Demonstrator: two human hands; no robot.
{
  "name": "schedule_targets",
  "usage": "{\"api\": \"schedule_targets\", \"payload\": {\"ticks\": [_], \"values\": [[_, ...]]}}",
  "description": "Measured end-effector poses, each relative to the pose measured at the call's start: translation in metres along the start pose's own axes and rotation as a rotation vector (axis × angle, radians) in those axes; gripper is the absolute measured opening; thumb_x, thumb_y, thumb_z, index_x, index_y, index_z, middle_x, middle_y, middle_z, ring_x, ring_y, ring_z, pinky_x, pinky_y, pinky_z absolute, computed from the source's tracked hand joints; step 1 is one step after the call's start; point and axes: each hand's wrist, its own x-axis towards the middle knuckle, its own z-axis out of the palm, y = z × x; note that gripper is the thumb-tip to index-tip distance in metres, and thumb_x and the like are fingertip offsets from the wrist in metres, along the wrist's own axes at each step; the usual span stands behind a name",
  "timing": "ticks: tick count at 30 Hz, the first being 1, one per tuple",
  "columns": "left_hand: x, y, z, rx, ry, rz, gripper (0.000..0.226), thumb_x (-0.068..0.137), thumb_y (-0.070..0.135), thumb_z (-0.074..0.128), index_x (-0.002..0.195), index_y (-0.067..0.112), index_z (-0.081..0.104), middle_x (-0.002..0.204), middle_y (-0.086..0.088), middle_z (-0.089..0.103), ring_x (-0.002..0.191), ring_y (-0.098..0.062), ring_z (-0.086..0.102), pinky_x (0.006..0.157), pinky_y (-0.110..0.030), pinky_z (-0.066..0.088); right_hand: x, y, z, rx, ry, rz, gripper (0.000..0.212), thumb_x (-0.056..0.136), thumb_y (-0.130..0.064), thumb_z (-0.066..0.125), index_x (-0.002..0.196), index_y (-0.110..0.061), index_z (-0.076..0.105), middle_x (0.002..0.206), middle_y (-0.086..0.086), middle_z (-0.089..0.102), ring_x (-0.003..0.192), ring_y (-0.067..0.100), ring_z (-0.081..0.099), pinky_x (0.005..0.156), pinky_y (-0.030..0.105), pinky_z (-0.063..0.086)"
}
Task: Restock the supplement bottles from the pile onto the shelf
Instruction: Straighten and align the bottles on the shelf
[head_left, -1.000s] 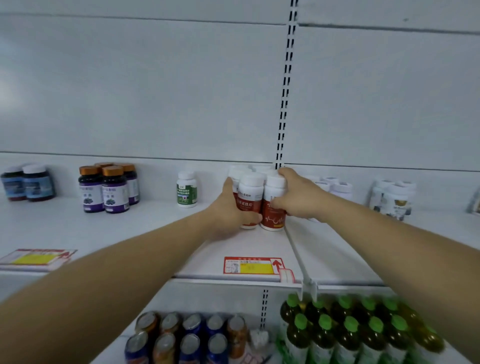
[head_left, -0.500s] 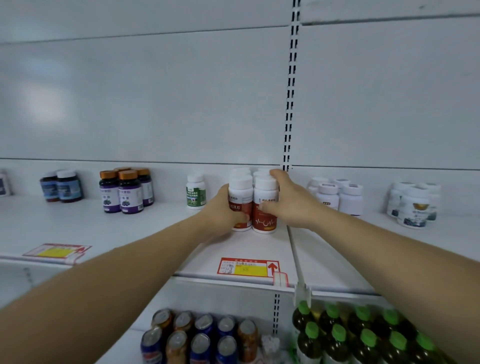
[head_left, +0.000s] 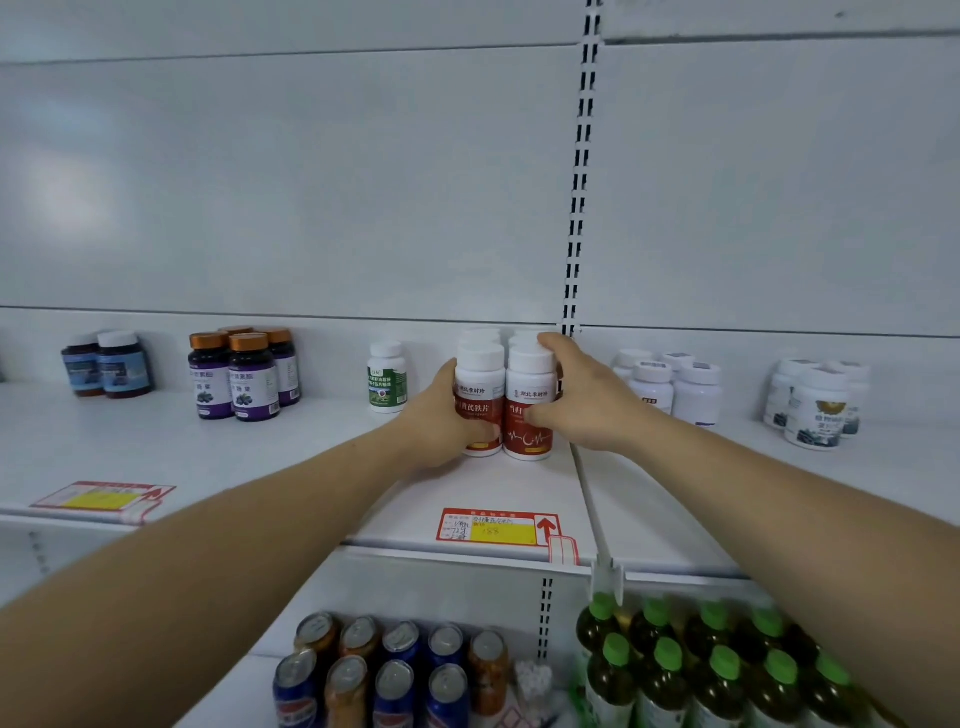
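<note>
My left hand (head_left: 441, 415) and right hand (head_left: 582, 400) each clasp a white-capped, red-labelled plastic supplement bottle (head_left: 530, 410) at twelve o'clock on the white metal shelf (head_left: 311, 467), fronting two rows already placed; the pile is unseen.

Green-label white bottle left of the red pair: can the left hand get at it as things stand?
Probably yes. The green-label bottle stands alone just beyond the left hand, with bare shelf in front; but that hand must first release the red-label bottle.
</note>
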Motion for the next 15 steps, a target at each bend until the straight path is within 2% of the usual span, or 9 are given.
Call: {"api": "schedule_targets", "payload": {"ticks": [4,6,10,12,15], "values": [[0.0007,0.0019,0.0040,-0.058,-0.011,0.006,0.066,0.079,0.016,0.071,0.134,0.027,0.037,0.116,0.009,0.059,0.105,-0.011,0.057,0.093,-0.032,0.044,0.0001,-0.0016,0.0008,0.032,0.023,-0.015,0.087,0.075,-0.017,0.074,0.145,-0.027,0.024,0.131,0.003,0.048,0.098,0.014,0.050,0.075,0.023,0.039],[0.0012,0.0027,0.0055,-0.070,-0.006,0.008,0.060,0.081,0.015,0.069,0.133,0.025,0.040,0.116,0.009,0.059,0.104,-0.011,0.056,0.092,-0.031,0.043,0.0000,-0.0019,0.0006,0.038,0.021,-0.005,0.087,0.074,-0.018,0.075,0.145,-0.026,0.025,0.132,0.004,0.046,0.098,0.014,0.049,0.073,0.021,0.040],[0.0026,0.0031,0.0051,-0.075,-0.012,-0.003,0.061,0.081,0.015,0.070,0.133,0.025,0.040,0.112,0.012,0.060,0.100,-0.006,0.057,0.090,-0.030,0.044,-0.0002,-0.0016,-0.0003,0.032,0.016,0.035,0.090,0.075,-0.020,0.074,0.148,-0.029,0.021,0.136,0.004,0.039,0.102,0.015,0.046,0.080,0.028,0.040],[0.0031,0.0031,0.0040,-0.079,-0.025,-0.005,0.063,0.080,0.015,0.071,0.133,0.025,0.038,0.106,0.017,0.059,0.093,0.000,0.056,0.085,-0.027,0.043,-0.0006,-0.0022,-0.0007,0.045,0.008,0.051,0.089,0.076,-0.020,0.073,0.147,-0.030,0.020,0.130,0.002,0.043,0.100,0.015,0.049,0.078,0.027,0.040],[0.0049,0.0028,0.0022,-0.089,-0.032,-0.015,0.069,0.079,0.015,0.073,0.136,0.025,0.036,0.115,0.010,0.059,0.102,-0.008,0.057,0.089,-0.030,0.043,-0.0006,-0.0024,-0.0008,0.049,0.009,0.053,0.087,0.077,-0.020,0.073,0.146,-0.032,0.021,0.112,-0.005,0.045,0.093,0.014,0.052,0.068,0.022,0.039]]}}
